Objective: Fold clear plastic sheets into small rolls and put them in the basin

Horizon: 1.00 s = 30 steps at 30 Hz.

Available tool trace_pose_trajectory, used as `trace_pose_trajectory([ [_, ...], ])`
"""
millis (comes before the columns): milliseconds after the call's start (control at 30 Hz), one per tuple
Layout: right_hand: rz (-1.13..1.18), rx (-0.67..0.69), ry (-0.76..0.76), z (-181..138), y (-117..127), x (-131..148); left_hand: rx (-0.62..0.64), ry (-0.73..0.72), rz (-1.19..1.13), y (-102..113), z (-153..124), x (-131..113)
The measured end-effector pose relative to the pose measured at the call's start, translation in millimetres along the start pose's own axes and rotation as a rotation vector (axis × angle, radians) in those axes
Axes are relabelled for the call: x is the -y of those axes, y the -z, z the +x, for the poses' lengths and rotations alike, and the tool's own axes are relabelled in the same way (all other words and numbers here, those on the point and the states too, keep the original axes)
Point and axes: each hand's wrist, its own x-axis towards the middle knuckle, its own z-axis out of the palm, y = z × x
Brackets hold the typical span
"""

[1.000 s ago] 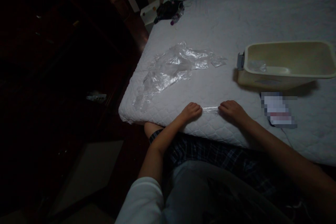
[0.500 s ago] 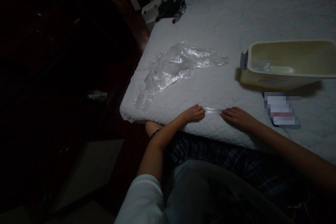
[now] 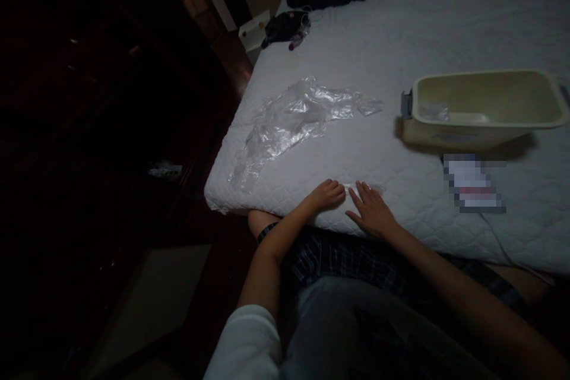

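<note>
A narrow strip of clear plastic bag [image 3: 376, 189] lies near the bed's front edge, mostly covered by my hands. My left hand [image 3: 328, 195] is closed on its left end. Fingers stretched out, my right hand [image 3: 371, 208] lies flat over the strip's middle, just right of the left hand. Farther back on the white quilted bed [image 3: 392, 29], several crumpled clear plastic bags [image 3: 294, 113] are spread in a loose heap. A small folded piece of clear plastic [image 3: 434, 111] sits inside the cream bin at the right.
The cream plastic bin [image 3: 476, 138] with grey clips stands on the bed. In front of it is a blurred-out phone-like object [image 3: 474, 184] with a cable [image 3: 496, 243]. A bottle [image 3: 298, 38] and a dark bag [image 3: 282, 27] lie at the far left corner.
My right hand has let go of the strip's right end, opened its fingers and moved left onto it. My left hand keeps its hold. The view has shifted slightly.
</note>
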Motion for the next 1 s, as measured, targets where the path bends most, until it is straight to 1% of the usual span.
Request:
trace_pose_trajectory([
  [100, 0.006, -0.009, 0.001, -3.9, -10.4, -8.8, -0.055, 0.046, -0.015, -3.8, -22.2, -1.0],
  [200, 0.018, -0.017, 0.031, -1.4, -12.1, -13.6, -0.047, 0.067, 0.018, -8.7, -46.5, -5.3],
  [300, 0.024, -0.03, 0.052, 1.8, -13.2, -15.9, -0.062, 0.103, 0.05, -15.1, -60.5, -11.5],
  [467, 0.024, -0.031, 0.047, 2.2, -10.7, -27.4, -0.106, 0.154, 0.095, -24.2, -61.5, -15.8],
  [533, -0.001, -0.074, 0.018, 0.6, -7.4, -38.7, -0.108, 0.172, 0.11, -25.7, -60.3, -16.0],
  [633, -0.049, -0.14, -0.067, -1.4, -4.3, -61.4, -0.091, 0.174, 0.133, -27.4, -60.0, -17.2],
  [767, -0.05, -0.173, -0.142, -0.6, -5.8, -83.8, -0.127, 0.204, 0.176, -32.9, -60.9, -19.6],
  [867, -0.042, -0.192, -0.161, 0.5, -2.8, -82.2, -0.169, 0.224, 0.195, -37.3, -60.5, -21.3],
  [1000, -0.103, -0.3, -0.225, 4.5, 11.6, -55.7, -0.211, 0.279, 0.2, -40.3, -57.4, -27.8],
])
